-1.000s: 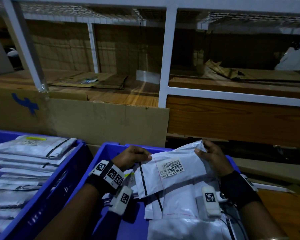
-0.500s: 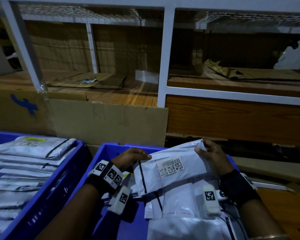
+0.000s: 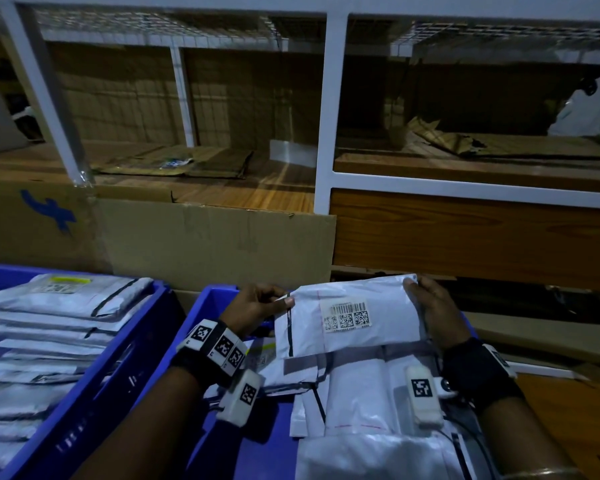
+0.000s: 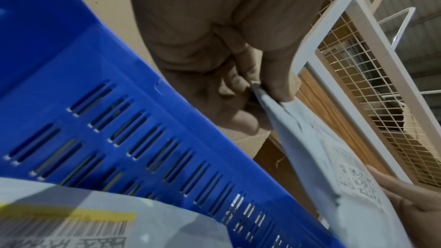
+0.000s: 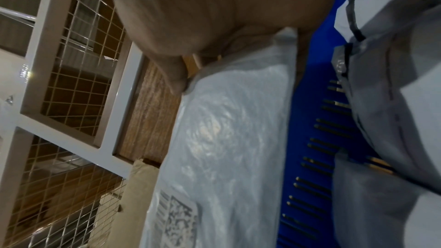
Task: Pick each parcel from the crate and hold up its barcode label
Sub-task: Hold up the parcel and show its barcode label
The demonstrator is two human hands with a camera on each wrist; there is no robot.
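A white plastic parcel (image 3: 354,337) is held tilted up over the blue crate (image 3: 215,296), its barcode label (image 3: 347,315) facing me. My left hand (image 3: 257,306) pinches the parcel's upper left corner. My right hand (image 3: 433,313) grips its upper right corner. In the left wrist view the left hand (image 4: 253,84) pinches the parcel (image 4: 310,150) at its edge. In the right wrist view the right hand (image 5: 214,25) holds the parcel (image 5: 226,139), whose label (image 5: 176,218) shows low down. More white parcels (image 3: 361,403) lie in the crate below.
A second blue crate (image 3: 118,368) at the left holds a stack of several grey parcels (image 3: 49,327). Behind the crates stands a cardboard sheet (image 3: 205,244) and a white metal rack (image 3: 323,109) with wooden shelves and wire mesh.
The parcel has turned slightly, so its top edge and label sit more level. Both hands keep their hold on the corners.
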